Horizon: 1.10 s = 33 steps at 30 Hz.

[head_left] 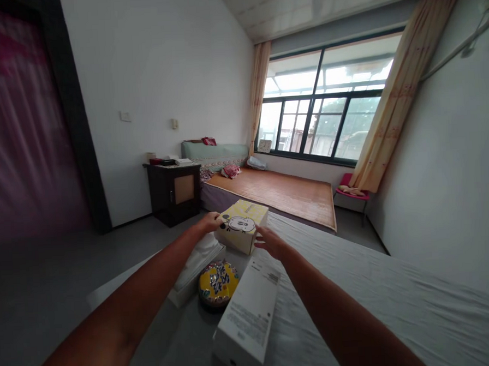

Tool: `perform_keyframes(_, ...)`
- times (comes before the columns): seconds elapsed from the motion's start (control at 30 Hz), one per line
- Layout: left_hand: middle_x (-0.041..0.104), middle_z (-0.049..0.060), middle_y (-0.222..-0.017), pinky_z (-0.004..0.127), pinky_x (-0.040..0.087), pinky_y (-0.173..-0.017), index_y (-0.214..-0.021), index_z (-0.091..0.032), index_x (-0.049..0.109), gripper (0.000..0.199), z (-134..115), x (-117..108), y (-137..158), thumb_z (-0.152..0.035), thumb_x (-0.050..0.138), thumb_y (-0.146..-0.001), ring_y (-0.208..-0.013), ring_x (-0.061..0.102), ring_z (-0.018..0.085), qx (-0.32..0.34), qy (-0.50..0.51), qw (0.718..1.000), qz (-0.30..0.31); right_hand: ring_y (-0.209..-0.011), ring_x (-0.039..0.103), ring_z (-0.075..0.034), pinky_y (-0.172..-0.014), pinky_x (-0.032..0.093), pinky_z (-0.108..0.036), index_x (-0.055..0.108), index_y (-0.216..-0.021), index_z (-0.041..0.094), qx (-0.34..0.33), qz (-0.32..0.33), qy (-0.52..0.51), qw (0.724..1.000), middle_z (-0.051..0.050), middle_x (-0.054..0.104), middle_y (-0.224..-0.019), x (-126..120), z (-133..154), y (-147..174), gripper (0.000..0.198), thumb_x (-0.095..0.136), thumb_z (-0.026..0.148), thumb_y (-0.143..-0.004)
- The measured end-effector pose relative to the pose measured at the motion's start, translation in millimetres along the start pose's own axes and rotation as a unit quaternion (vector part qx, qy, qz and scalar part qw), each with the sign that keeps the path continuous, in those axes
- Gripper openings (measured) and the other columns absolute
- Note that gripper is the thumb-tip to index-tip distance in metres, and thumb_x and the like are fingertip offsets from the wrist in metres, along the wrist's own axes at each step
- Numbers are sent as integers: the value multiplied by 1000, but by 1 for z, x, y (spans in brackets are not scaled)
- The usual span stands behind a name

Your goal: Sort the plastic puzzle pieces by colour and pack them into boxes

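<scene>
A yellow-and-white cardboard box with a cartoon face on its side is between my two hands at the far end of the white-covered surface. My left hand is closed at the box's upper left corner. At the right corner is my right hand, its fingers stretched out and apart against or just beside the box. Nearer to me lie a round yellow tin with dark lettering and a long white box with small print. Partly hidden behind my left forearm is a white tray-like box with white material in it.
The surface has a wrinkled pale sheet. Beyond it stands a bed with a brown mat. A dark cabinet stands at the left, and a pink chair is by the curtain at the right.
</scene>
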<state>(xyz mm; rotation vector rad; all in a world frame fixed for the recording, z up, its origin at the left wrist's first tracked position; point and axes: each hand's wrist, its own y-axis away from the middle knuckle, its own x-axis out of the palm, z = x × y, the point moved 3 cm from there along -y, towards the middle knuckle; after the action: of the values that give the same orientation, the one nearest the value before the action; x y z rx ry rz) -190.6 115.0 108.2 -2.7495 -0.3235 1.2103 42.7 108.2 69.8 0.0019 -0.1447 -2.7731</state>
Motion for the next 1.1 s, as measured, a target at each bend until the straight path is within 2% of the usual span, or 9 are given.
perform_keyframes(0.1, 68, 15, -110, 29, 49, -80, -108, -7, 60, 41, 18, -9, -10, -25, 55, -72, -103, 62, 27, -21, -41, 999, -12, -103, 56, -21, -81, 51, -37, 60, -111, 25, 6, 28, 9, 1000, -7, 58, -122, 6, -4, -5, 48, 55, 60, -79)
perform_keyframes(0.2, 54, 27, -129, 39, 41, -95, -123, 1, 49, 60, 18, -21, -18, -29, 58, -71, -121, 50, 36, -30, -84, 995, -34, -109, 52, -24, -82, 50, -39, 59, -114, 24, 3, -4, 37, 999, -9, 53, -128, -7, -6, 2, 54, 50, 64, -79)
perform_keyframes(0.33, 51, 22, -135, 39, 34, -104, -126, -5, 49, 59, -6, -19, -11, -33, 55, -75, -127, 45, 34, 15, -125, 991, -42, -111, 50, -25, -86, 47, -40, 60, -112, 22, -27, -70, 79, 994, -10, 55, -122, -46, -17, 44, 53, 49, 63, -79)
perform_keyframes(0.43, 53, 17, -134, 35, 31, -108, -124, -8, 53, 51, -42, -1, 5, -30, 51, -77, -128, 45, 28, 86, -144, 985, -38, -109, 53, -26, -84, 48, -38, 63, -106, 22, -60, -108, 145, 982, -8, 60, -116, -89, -35, 97, 53, 49, 65, -77)
perform_keyframes(0.53, 54, 15, -134, 35, 28, -110, -123, -9, 55, 50, -91, 27, 25, -29, 49, -78, -129, 44, 25, 170, -148, 974, -22, -105, 57, -25, -79, 51, -35, 64, -109, 21, -66, -141, 217, 964, -9, 62, -117, -141, -56, 161, 58, 42, 66, -79)
perform_keyframes(0.7, 58, 12, -130, 38, 32, -109, -120, -13, 58, 47, -186, 98, 67, -32, 47, -79, -126, 46, 24, 307, -112, 945, 29, -105, 60, -25, -78, 52, -34, 64, -111, 20, -65, -242, 270, 930, -11, 63, -118, -237, -68, 278, 55, 39, 61, -83)
perform_keyframes(0.8, 58, 14, -128, 41, 36, -106, -118, -13, 60, 46, -236, 158, 100, -35, 48, -80, -123, 50, 27, 368, -78, 923, 81, -101, 62, -22, -81, 52, -33, 66, -108, 22, -71, -339, 318, 883, -9, 68, -111, -304, -61, 349, 49, 37, 54, -86)
perform_keyframes(0.97, 56, 15, -131, 41, 38, -105, -119, -14, 59, 43, -306, 255, 175, -34, 52, -81, -124, 49, 27, 430, -58, 877, 204, -106, 61, -23, -93, 45, -34, 67, -103, 20, 9, -561, 389, 731, -10, 68, -108, -433, -39, 482, 40, 38, 41, -85)
perform_keyframes(1.1, 53, 15, -134, 40, 37, -106, -122, -15, 56, 44, -352, 304, 236, -31, 53, -82, -127, 46, 26, 465, -45, 834, 295, -125, 45, -32, -104, 33, -46, 57, -117, 9, 81, -681, 350, 639, -22, 55, -127, -520, -29, 581, 46, 39, 31, -81)
